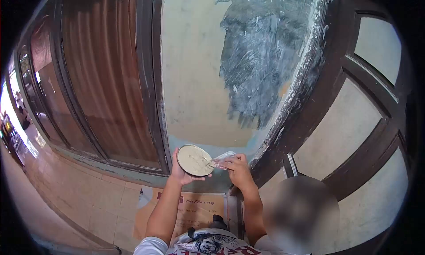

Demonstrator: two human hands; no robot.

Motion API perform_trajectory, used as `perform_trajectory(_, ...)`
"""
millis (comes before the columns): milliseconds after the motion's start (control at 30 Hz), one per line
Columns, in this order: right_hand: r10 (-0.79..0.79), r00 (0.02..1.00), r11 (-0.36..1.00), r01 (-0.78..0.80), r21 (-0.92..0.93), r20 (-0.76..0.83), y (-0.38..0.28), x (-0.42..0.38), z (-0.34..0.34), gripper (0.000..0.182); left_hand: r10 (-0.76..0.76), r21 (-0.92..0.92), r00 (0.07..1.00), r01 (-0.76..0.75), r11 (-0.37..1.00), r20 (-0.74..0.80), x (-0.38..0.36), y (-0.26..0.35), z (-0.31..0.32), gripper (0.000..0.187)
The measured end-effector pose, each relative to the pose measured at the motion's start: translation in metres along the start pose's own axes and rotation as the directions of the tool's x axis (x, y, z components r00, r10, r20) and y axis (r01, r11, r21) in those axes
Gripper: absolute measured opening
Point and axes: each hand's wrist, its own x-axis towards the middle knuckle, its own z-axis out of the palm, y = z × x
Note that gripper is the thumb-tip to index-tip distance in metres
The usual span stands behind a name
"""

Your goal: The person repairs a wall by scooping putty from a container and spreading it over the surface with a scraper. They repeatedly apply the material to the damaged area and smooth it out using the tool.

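Below the scraped wall patch, the left hand cups a round dish of smooth pale putty, fingers curled under its rim. Beside the dish, the right hand pinches a thin scraper, its blade blurred and partly hidden.

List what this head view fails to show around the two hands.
- Scraper blade: right hand covers its handle.
- Round tin: left hand hides its underside.
- Cardboard print: too small, crossed by the forearms.
- Lower right: blurred patch hides what is there.
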Motion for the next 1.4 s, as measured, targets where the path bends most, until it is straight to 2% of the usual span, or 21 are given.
perform_trajectory(533,-0.056,0.998,0.998,0.056,0.021,0.009,-0.001,-0.002,0.004,0.042,-0.045,-0.027,0.998,0.046,0.999,0.043,0.002,0.001,-0.006,0.11)
perform_trajectory(567,-0.058,0.998,0.998,0.058,0.031,-0.001,-0.001,-0.002,0.005,0.04,-0.025,0.04,0.999,0.026,0.999,-0.046,0.001,0.0,-0.003,0.107)
perform_trajectory(833,-0.034,0.999,0.997,0.034,0.076,0.006,-0.005,0.0,0.006,0.038,-0.044,0.064,0.998,0.048,0.997,-0.053,0.004,0.002,-0.011,0.107)
perform_trajectory(933,-0.024,1.0,0.998,0.024,0.065,0.011,-0.006,0.0,0.006,0.039,-0.081,0.036,0.997,0.082,0.996,-0.013,0.004,0.002,-0.013,0.111)
perform_trajectory(1000,-0.045,0.999,0.997,0.045,0.058,-0.002,-0.005,0.0,0.006,0.04,-0.059,0.087,0.991,0.07,0.994,-0.119,0.003,0.0,-0.009,0.107)
perform_trajectory(1133,-0.014,1.0,0.999,0.014,0.043,-0.005,-0.005,-0.001,0.005,0.04,-0.061,0.068,0.993,0.068,0.995,-0.098,0.002,-0.002,-0.01,0.106)
perform_trajectory(1200,-0.005,1.0,0.999,0.006,0.037,-0.03,-0.008,-0.001,0.003,0.038,-0.063,0.07,0.993,0.07,0.995,-0.102,0.0,-0.003,-0.006,0.104)
perform_trajectory(1233,-0.005,1.0,0.999,0.006,0.037,-0.031,-0.007,-0.001,0.003,0.038,-0.08,0.022,0.997,0.08,0.997,-0.021,0.0,-0.002,-0.013,0.107)
perform_trajectory(1333,0.009,0.996,0.999,-0.006,0.033,-0.087,-0.002,-0.003,0.006,0.037,-0.073,0.019,0.997,0.073,0.997,0.01,-0.003,-0.004,-0.009,0.105)
perform_trajectory(1400,0.028,0.992,1.0,-0.029,-0.004,-0.125,0.001,-0.005,0.009,0.036,-0.059,0.022,0.997,0.06,0.998,-0.039,-0.005,-0.005,-0.002,0.102)
